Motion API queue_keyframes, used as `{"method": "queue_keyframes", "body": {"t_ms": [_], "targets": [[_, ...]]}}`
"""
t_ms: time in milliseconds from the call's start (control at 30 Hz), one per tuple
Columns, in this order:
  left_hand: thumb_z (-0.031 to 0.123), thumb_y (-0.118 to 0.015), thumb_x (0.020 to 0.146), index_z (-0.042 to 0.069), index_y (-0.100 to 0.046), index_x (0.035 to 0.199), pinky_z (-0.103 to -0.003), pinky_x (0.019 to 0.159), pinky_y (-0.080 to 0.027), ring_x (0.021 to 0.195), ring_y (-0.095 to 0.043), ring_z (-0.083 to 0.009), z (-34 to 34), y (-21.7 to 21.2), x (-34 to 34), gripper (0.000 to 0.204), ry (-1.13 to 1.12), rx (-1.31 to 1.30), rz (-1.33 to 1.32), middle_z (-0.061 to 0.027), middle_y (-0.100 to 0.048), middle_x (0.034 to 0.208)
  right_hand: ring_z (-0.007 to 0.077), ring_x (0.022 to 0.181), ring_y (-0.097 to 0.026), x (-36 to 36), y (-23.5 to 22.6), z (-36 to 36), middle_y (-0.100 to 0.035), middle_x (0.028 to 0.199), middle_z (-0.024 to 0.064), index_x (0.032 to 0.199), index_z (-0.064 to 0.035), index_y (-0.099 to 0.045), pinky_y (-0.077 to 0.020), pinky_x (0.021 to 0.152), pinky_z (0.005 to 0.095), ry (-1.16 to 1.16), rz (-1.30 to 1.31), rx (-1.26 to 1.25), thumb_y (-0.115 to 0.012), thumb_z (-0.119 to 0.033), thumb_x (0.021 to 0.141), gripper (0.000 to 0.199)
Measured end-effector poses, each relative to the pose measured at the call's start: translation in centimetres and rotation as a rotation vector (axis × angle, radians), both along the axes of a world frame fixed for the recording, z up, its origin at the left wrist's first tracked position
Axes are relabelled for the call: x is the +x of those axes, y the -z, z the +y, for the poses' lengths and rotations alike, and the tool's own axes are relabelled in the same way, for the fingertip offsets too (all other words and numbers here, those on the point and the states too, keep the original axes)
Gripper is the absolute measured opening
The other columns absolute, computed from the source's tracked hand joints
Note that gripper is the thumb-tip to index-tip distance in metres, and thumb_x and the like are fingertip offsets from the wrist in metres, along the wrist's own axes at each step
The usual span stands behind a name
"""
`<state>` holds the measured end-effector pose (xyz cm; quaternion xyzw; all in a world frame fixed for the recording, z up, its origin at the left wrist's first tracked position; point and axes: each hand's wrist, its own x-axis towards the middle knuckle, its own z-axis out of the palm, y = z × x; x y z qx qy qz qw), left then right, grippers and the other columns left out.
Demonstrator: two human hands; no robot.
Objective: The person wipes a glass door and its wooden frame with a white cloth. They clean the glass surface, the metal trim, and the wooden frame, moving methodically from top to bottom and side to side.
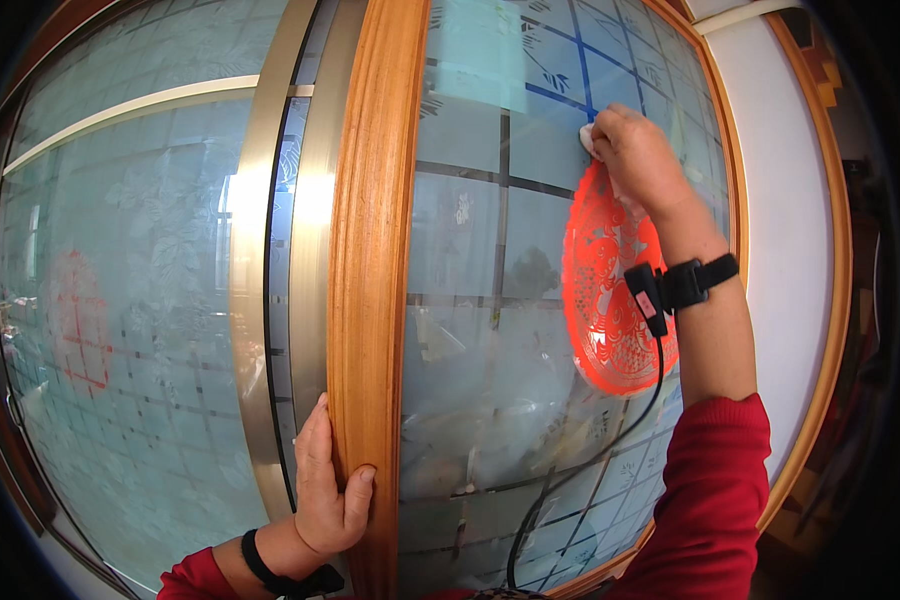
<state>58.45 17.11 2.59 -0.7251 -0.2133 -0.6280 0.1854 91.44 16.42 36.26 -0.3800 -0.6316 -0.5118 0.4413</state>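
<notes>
While pressing the white cloth, pinched in right hand fingers at the red paper cutout's 12 o'clock, wipe lightly; keep left hand fingers wrapped on the wooden frame.

Frosted patterned glass panes in warm wooden frames, a white wall beyond, daylight glowing through.

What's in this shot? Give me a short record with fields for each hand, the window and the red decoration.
left hand: gripping the edge of the wooden frame
right hand: pressing a small white cloth on the frosted glass
red decoration: round paper cut-out stuck on the glass, just below the right hand
right wrist: black strap with a cable hanging down
sleeves: red
</notes>
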Motion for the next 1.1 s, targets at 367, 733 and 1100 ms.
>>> {"method": "queue_keyframes", "body": {"t_ms": [367, 733, 1100], "targets": [[0.013, -0.058, 0.091, -0.012, -0.02, 0.151, -0.05, 0.115, -0.029, 0.135, -0.039, -0.0473, 0.3, 0.1, 0.0, 0.076, 0.024, 0.022, 0.008, -0.035, -0.031, 0.152, 0.0355, 0.079, -0.06, 2.7, -3.3, 1.5, -0.061, 0.088, 0.0154, 0.085, 0.0001, -0.06, -0.0502, 0.07, 0.0404, -0.126, 0.024, -0.01, -0.062, -0.006, 0.088, 0.007], [0.011, -0.06, 0.09, -0.013, -0.023, 0.15, -0.049, 0.113, -0.031, 0.134, -0.041, -0.0473, 0.3, -0.2, 0.0, 0.074, 0.018, 0.03, 0.004, -0.0349, -0.034, 0.15, 0.0361, 0.077, -0.069, -2.9, -5.7, 2.7, -0.066, 0.071, 0.0196, 0.089, -0.0003, -0.064, -0.0528, 0.071, 0.0454, -0.221, 0.042, 0.215, -0.065, -0.022, 0.093, 0.022], [0.01, -0.061, 0.09, -0.013, -0.023, 0.15, -0.049, 0.113, -0.031, 0.134, -0.041, -0.0484, -0.4, -0.5, 0.1, 0.075, 0.011, 0.011, -0.012, -0.0346, -0.034, 0.15, 0.0404, 0.08, -0.066, -1.6, -6.6, 2.9, -0.068, 0.083, 0.0227, 0.089, 0.0011, -0.065, -0.0513, 0.073, 0.046, -0.179, 0.162, 0.062, -0.066, -0.023, 0.091, 0.024]]}}
